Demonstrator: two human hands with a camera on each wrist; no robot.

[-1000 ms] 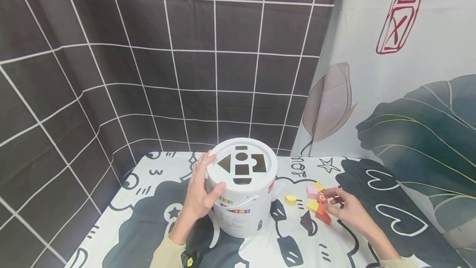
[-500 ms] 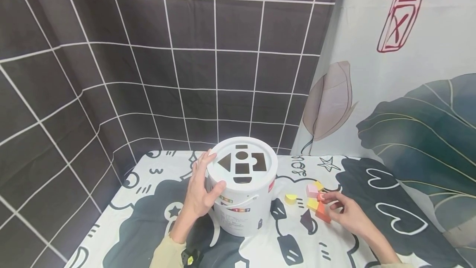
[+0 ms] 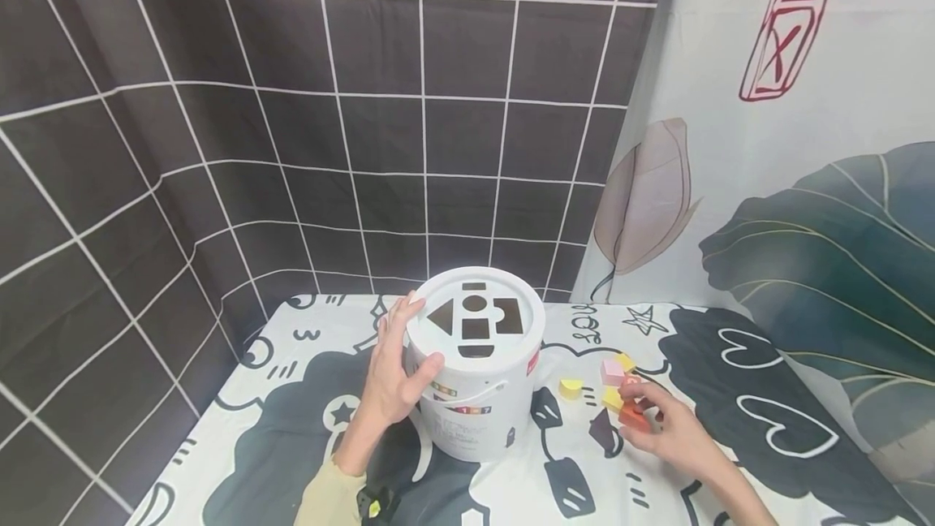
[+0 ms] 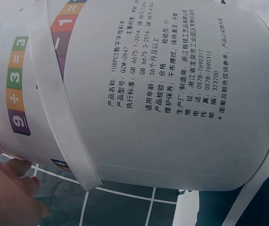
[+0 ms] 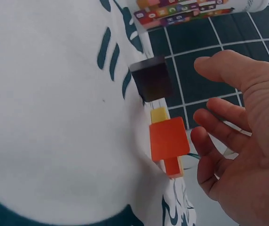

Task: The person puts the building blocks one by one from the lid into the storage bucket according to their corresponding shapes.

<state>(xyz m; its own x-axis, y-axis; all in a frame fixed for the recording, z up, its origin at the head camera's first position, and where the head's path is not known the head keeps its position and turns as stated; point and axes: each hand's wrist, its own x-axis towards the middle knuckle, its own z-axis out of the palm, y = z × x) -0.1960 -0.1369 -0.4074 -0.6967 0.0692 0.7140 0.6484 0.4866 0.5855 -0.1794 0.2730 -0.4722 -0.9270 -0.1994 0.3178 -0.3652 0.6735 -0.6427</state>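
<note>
My left hand [image 3: 394,372] rests against the side of a white lidded bucket [image 3: 467,420], its fingers along the lid's rim and its thumb toward the front. Shaped holes are cut in the lid [image 3: 438,347]. Over a small group of blocks is my right hand [image 3: 668,428], thumb apart from the fingers, close by an orange-red block [image 3: 634,418]. In the right wrist view that block's orange face [image 5: 169,139] shows beside the fingertips, with nothing between thumb and fingers. A pink block [image 3: 612,372] and a yellow block [image 3: 612,401] lie beside it. The fingers partly hide a red block [image 3: 628,381].
A yellow half-round block [image 3: 570,389] lies between bucket and group. Nearer the front is a dark purple block [image 3: 603,431]. The cartoon-print cloth [image 3: 526,493] covers the table, and a dark gridded curtain [image 3: 380,136] hangs behind it. The bucket's handle [image 4: 61,94] hangs across its printed side.
My right hand has moved off the small red block and come nearer the front, beside the orange-red block. My left hand and the bucket have stayed in place.
</note>
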